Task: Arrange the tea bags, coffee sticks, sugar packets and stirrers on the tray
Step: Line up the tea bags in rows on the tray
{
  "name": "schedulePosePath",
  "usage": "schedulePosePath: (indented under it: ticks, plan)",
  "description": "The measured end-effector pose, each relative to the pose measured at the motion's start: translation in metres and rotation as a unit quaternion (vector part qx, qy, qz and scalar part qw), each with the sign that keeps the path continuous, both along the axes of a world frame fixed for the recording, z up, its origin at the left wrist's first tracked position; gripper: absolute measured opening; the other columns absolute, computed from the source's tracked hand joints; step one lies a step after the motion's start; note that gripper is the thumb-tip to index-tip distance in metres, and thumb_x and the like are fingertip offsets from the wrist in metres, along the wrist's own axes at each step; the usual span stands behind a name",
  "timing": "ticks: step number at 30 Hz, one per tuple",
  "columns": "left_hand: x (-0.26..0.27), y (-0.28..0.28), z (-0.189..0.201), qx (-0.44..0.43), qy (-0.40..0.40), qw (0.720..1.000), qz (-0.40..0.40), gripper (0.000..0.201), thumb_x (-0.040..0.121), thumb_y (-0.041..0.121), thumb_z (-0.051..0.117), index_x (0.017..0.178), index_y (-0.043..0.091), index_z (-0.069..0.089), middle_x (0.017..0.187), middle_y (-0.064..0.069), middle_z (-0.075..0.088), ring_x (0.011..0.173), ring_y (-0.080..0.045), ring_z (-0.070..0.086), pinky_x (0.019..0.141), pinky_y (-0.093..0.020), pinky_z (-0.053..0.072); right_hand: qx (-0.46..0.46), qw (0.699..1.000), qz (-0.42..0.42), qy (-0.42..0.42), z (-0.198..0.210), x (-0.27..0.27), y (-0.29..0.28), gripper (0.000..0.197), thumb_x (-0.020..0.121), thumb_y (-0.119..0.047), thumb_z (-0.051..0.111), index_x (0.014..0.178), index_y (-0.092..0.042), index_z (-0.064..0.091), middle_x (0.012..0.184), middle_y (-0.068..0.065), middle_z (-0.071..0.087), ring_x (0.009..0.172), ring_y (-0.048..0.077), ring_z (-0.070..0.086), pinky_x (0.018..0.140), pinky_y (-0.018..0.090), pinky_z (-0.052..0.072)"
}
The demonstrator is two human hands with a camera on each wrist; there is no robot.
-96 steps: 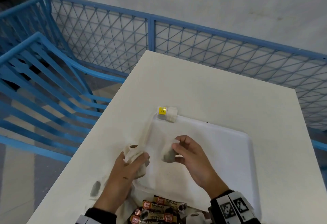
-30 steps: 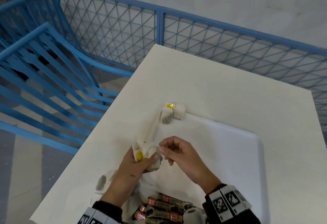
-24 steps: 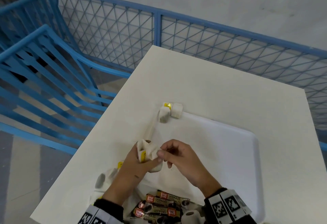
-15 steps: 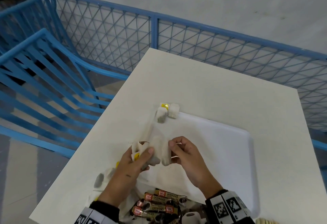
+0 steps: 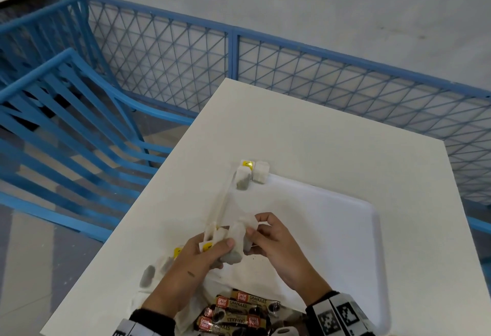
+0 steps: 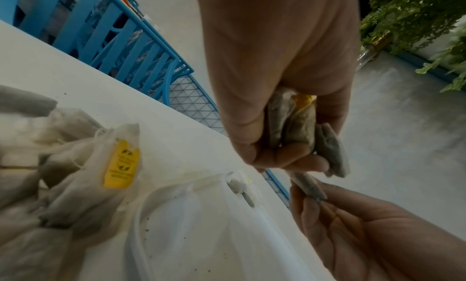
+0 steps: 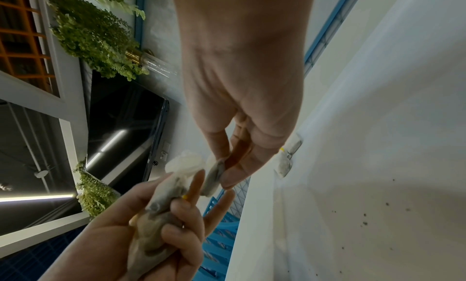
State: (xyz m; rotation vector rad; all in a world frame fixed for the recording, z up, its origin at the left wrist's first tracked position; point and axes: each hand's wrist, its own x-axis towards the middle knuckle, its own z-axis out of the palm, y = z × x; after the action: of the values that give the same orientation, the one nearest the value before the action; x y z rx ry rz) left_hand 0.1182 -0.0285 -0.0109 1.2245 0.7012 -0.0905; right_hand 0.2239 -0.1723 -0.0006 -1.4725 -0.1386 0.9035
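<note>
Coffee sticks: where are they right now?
In the head view the coffee sticks lie in a pile at the near edge of the white tray, between the two wrists, below the left hand.

My head camera looks down at the desk (image 5: 305, 136); both wrist cameras (very close) share my tea bags (image 6: 292, 124).

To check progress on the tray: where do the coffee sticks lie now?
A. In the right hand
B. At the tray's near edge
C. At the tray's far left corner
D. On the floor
B: the coffee sticks lie at the near edge of the tray, between the wrists.
</note>
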Motion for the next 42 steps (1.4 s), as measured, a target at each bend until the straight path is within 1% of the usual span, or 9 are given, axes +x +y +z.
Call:
schedulePosePath:
  ticks: [4,10,14,17,23,29,35,39,42]
  plan:
    - [0.001,0.001,-0.004,-0.002,0.021,0.999,0.03,0.09,0.042,0.059,0.083,0.114,0.011,0.059,0.102,-0.014,0.069,0.089,-0.026,0.064,0.074,-0.032,0.049,0.0,1.0,0.006,0.003,-0.003,0.001,0.004,0.02,0.091,-0.012,0.056,0.109,-0.004,0.051,0.091,0.017,0.065,0.077,0.02,0.064,0.074,0.029,0.054]
    - [0.005,0.004,-0.004,0.026,0.009,0.997,0.066,0.092,0.038,0.065,0.082,0.104,0.004,0.066,0.096,-0.018,0.071,0.099,-0.039,0.063,0.094,-0.048,0.05,-0.011,0.998,0.047,0.035,-0.008,0.006,0.011,0.02,0.085,-0.01,0.065,0.1,0.0,0.056,0.086,0.009,0.065,0.074,0.014,0.066,0.073,0.024,0.054]
    - [0.008,0.005,0.002,0.018,-0.013,0.996,0.087,0.055,0.066,0.042,0.077,0.104,0.004,0.066,0.093,-0.013,0.074,0.096,-0.03,0.067,0.091,-0.04,0.051,-0.035,0.999,-0.008,0.015,-0.018,0.025,0.025,0.014,0.082,-0.002,0.066,0.093,0.003,0.059,0.078,0.009,0.064,0.064,0.012,0.063,0.063,0.019,0.053]
    - [0.008,0.007,0.009,0.028,-0.01,0.993,0.115,0.024,0.087,0.018,0.06,0.1,-0.002,0.065,0.087,-0.016,0.074,0.092,-0.029,0.069,0.086,-0.035,0.051,-0.062,0.991,-0.118,0.011,-0.031,0.05,0.031,0.015,0.079,0.002,0.068,0.08,-0.007,0.056,0.073,0.009,0.061,0.061,0.016,0.059,0.061,0.021,0.053]
    - [0.005,0.012,0.008,0.022,0.005,0.992,0.124,0.021,0.089,0.008,0.058,0.105,-0.004,0.062,0.094,-0.021,0.072,0.087,-0.026,0.071,0.076,-0.027,0.058,-0.172,0.966,-0.187,-0.053,-0.054,0.094,0.034,0.032,0.072,-0.004,0.075,0.086,-0.013,0.047,0.071,0.005,0.065,0.069,0.025,0.063,0.084,0.041,0.054]
    - [0.007,0.015,0.006,0.014,-0.004,0.991,0.13,0.023,0.089,0.007,0.058,0.107,-0.007,0.061,0.094,-0.019,0.073,0.087,-0.024,0.072,0.069,-0.019,0.057,-0.201,0.958,-0.174,-0.103,-0.06,0.11,0.044,0.034,0.071,-0.004,0.074,0.078,-0.018,0.044,0.067,0.003,0.061,0.069,0.027,0.062,0.083,0.046,0.055]
    - [0.012,0.015,0.007,0.001,-0.025,0.99,0.136,0.023,0.089,0.008,0.058,0.106,-0.006,0.062,0.093,-0.018,0.073,0.087,-0.023,0.071,0.071,-0.021,0.057,-0.226,0.95,-0.175,-0.128,-0.067,0.115,0.051,0.034,0.072,-0.009,0.074,0.087,-0.011,0.044,0.066,0.004,0.06,0.051,0.019,0.055,0.07,0.038,0.053]
    - [0.017,0.013,0.007,0.013,-0.026,0.992,0.12,0.023,0.089,0.013,0.059,0.106,-0.003,0.064,0.093,-0.014,0.074,0.093,-0.024,0.07,0.084,-0.03,0.056,-0.246,0.942,-0.177,-0.146,-0.069,0.113,0.05,0.036,0.073,-0.017,0.074,0.092,-0.014,0.044,0.08,0.006,0.062,0.074,0.027,0.061,0.073,0.035,0.052]
    - [0.018,0.012,0.007,0.016,-0.026,0.993,0.112,0.024,0.088,0.015,0.059,0.106,-0.002,0.065,0.094,-0.013,0.074,0.095,-0.022,0.07,0.087,-0.032,0.052,-0.241,0.942,-0.145,-0.181,-0.054,0.097,0.049,0.023,0.082,-0.022,0.067,0.094,-0.014,0.049,0.076,-0.002,0.058,0.072,0.015,0.055,0.064,0.022,0.041]
